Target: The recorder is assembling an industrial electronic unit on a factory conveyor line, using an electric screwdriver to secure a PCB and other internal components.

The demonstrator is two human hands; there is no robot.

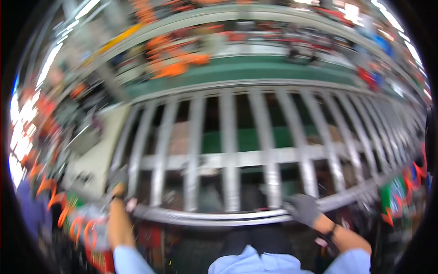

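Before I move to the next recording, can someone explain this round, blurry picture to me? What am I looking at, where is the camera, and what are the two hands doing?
The camera sits on a person's head and looks down through a very wide lens, so straight lines bend and the corners go black. The picture is also smeared by motion. The two arms coming up from the bottom edge are the person's own, in light blue sleeves and dark grey gloves. In front of them is a rack of long metal rollers, like a conveyor, with a green belt behind it. The left hand rests at the rack's near left corner. The right hand lies on the rack's front rail; whether it grips the rail is unclear. Orange things lie on the far belt, too blurred to name.
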